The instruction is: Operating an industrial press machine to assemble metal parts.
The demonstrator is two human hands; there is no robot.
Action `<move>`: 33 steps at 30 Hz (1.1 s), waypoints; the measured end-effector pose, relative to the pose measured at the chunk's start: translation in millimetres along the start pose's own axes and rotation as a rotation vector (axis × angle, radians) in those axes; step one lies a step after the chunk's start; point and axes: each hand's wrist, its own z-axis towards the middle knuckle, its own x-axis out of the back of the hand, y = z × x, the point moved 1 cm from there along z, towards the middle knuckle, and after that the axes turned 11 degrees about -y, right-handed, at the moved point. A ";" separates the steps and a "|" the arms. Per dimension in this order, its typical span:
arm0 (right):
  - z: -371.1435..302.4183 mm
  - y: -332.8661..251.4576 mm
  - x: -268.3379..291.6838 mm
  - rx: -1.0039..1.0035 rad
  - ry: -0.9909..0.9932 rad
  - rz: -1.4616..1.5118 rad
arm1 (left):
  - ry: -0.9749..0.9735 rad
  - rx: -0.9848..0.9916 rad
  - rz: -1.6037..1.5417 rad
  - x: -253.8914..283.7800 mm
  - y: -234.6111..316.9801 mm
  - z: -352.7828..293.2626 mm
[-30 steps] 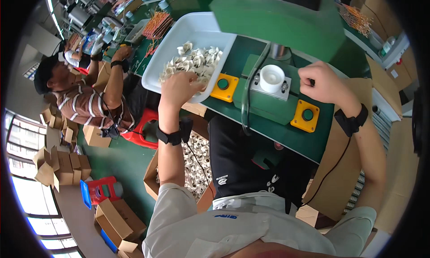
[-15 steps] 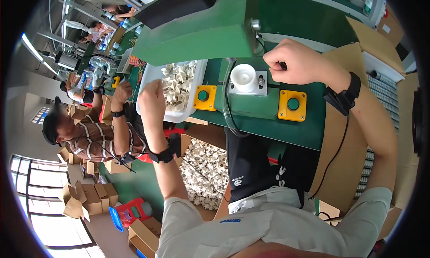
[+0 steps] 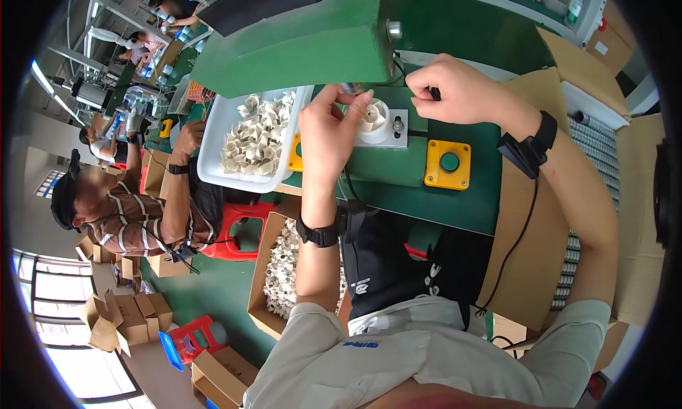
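My left hand [image 3: 330,128] is over the left side of a white round cup fixture [image 3: 384,130], thumb and fingers apart beside it. Inside the cup sits a pale, folded-looking piece [image 3: 372,116], which no finger plainly grips. My right hand [image 3: 455,89] is closed just right of the cup, with the end of a small black object [image 3: 434,93] showing between its fingers. Most of that object is hidden. Above the cup juts the green head of a bench machine [image 3: 298,57]. To the left, a white tray [image 3: 206,160] holds many pale pieces.
A yellow box with a green button [image 3: 448,162] stands right of the fixture; another [image 3: 295,153] is partly behind my left hand. Below the table is a carton [image 3: 259,295] of pale pieces. At right, a cardboard box [image 3: 526,217] borders grey cylindrical parts [image 3: 600,143]. A co-worker [image 3: 135,217] sits left.
My left hand has moved right, from the tray's edge to the cup. A pale piece now sits in the cup, which was empty before. My right hand stays closed close by.
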 end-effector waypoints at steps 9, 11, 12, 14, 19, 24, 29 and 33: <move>0.9 8.4 0.3 -0.069 -0.079 -0.004 | 0.003 -0.048 -0.128 2.3 2.0 4.1; 1.1 9.4 1.6 -0.078 -0.108 -0.016 | 0.020 -0.080 -0.037 3.4 15.6 2.2; 0.6 9.7 1.1 -0.077 -0.114 -0.017 | 0.034 -0.117 0.056 4.7 25.3 1.8; -0.6 9.9 1.1 -0.079 -0.092 -0.032 | 0.053 -0.151 0.147 6.5 26.7 1.3; -1.3 9.7 -1.8 -0.072 -0.086 -0.052 | -0.028 -0.338 0.294 5.0 15.3 5.2; -3.8 9.3 -4.7 -0.076 -0.103 -0.065 | -0.330 -0.175 0.053 7.1 7.0 13.9; -5.4 13.6 -7.2 -0.102 -0.152 -0.039 | -0.509 -0.055 -0.244 0.6 -8.7 21.9; -10.0 15.1 -6.9 -0.216 -0.367 0.049 | 0.059 -0.181 0.075 3.0 16.8 -3.8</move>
